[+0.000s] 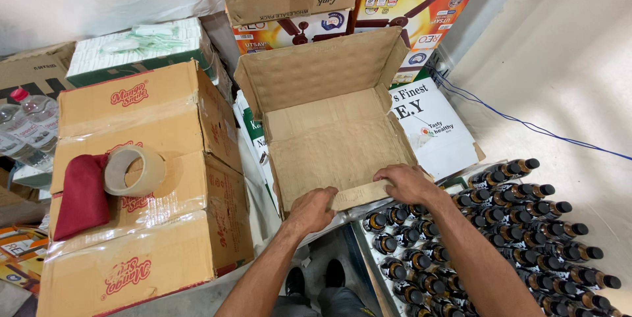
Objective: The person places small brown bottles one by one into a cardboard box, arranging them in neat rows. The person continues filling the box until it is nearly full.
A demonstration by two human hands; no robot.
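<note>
Brown cardboard makes the open box (329, 139) right in front of me, with nothing inside. My left hand (311, 210) and right hand (406, 183) both curl over its near flap, gripping it. Dark bottles (520, 225) stand right of the box. Left of the box, a tape roll (135, 171) lies beside a red cloth (82, 195).

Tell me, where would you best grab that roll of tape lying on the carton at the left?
Probably by its ring wall. The tape roll lies tilted on the sealed carton, its open hole facing up and toward the camera, beside a red cloth. Coming from above, one finger could slip into the hole with the thumb on the outer wall. The right side looks freest; the cloth crowds the left.
</note>
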